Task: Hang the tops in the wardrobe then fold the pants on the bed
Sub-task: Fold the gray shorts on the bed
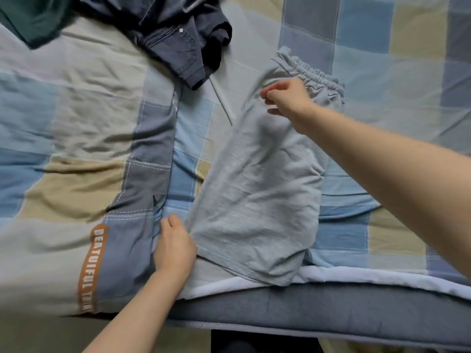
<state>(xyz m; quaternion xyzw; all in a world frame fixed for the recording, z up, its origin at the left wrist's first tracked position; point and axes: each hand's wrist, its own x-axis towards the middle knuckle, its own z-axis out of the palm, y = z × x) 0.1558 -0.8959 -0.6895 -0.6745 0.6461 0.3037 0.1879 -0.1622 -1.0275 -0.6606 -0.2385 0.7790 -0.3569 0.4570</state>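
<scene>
Two hands are working one garment. The left hand (pixel 174 247) is pinching the hem corner of the grey shorts (pixel 257 184), fingers curled round the cloth, seemingly to anchor that end near the edge of the bed (pixel 331 312). The right hand (pixel 285 98) is reaching across to the waist end, its fingers bent and gathering fabric just below the elastic waistband (pixel 321 77); it looks like a light pinch, though blur is making the hold hard to confirm. Gripping both ends this way is probably keeping the shorts taut and flat, so the halves line up for the next fold.

The shorts are lying on the checked quilt (pixel 382 47), already doubled lengthwise, with the hem slightly overhanging the quilt's white edge. Beyond them, well apart, a dark blue garment (pixel 178 39) is lying crumpled, and a dark green one (pixel 28 19) is showing at the far left corner. No container or wardrobe is showing here; judging by this, the folding stage is under way.
</scene>
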